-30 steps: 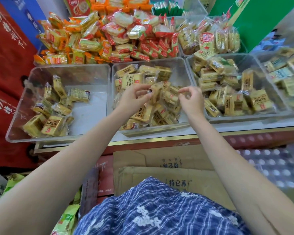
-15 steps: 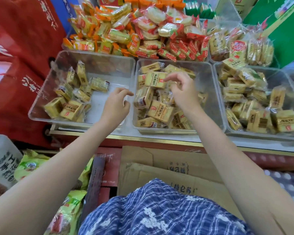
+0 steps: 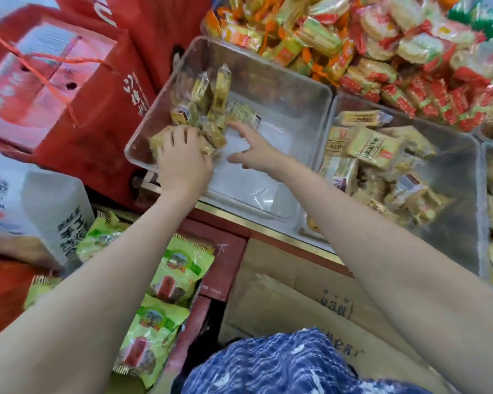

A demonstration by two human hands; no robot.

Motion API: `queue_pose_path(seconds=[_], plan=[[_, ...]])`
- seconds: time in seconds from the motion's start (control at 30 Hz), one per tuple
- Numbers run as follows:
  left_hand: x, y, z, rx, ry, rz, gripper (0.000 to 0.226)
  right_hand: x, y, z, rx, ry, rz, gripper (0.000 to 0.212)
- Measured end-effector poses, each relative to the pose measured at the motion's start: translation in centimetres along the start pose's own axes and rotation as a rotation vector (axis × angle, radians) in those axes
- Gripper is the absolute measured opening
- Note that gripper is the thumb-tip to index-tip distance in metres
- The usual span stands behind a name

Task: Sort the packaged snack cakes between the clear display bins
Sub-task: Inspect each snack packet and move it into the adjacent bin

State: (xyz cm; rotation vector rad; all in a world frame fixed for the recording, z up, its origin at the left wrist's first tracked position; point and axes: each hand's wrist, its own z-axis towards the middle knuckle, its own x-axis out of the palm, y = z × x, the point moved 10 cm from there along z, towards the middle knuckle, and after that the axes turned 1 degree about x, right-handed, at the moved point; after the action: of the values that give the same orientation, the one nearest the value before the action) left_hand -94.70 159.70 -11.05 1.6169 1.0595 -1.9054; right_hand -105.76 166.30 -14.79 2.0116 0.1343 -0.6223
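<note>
Both hands are in the left bin (image 3: 271, 81), which sits at about 11 o'clock in the view. The left hand (image 3: 182, 157) lies over the cakes (image 3: 211, 109) heaped in the bin's left corner, its fingers bent down onto the nearest packets; whether it has closed round one I cannot tell. The right hand (image 3: 254, 149) is spread, fingers straight and apart, the tips reaching toward the edge of the heap at 12 o'clock; it holds nothing that shows.

The sort looks partly done at best. The left bin carries only a small cluster, and most of its floor is bare toward 3 o'clock. The middle bin (image 3: 453, 223), at 3 o'clock, is heaped with yellow packs (image 3: 373, 146). Judged from that, many cakes are left to move, though the motion blur hides which kinds belong where
</note>
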Motion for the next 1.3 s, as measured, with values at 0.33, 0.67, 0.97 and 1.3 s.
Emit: queue_pose_path(seconds=[0.33, 0.67, 0.97, 1.3], plan=[[3.6, 1.0, 0.7, -0.073, 0.286, 0.155, 0.055, 2.4, -0.3, 6.6, 0.215, -0.018, 0.423, 0.023], [0.5, 0.6, 0.3, -0.076, 0.086, -0.245, 0.066, -4.5, -1.5, -2.5, 0.198, -0.301, 0.775, 0.047], [-0.4, -8.2, -3.3, 0.007, 0.417, -1.241, 0.051, -8.6, -0.8, -12.9, -0.036, -0.277, 0.893, 0.052], [-1.8, -12.9, -5.7, 0.137, 0.427, -1.013, 0.081, -10.9, -2.7, -18.9, -0.071, -0.431, 0.459, 0.091]])
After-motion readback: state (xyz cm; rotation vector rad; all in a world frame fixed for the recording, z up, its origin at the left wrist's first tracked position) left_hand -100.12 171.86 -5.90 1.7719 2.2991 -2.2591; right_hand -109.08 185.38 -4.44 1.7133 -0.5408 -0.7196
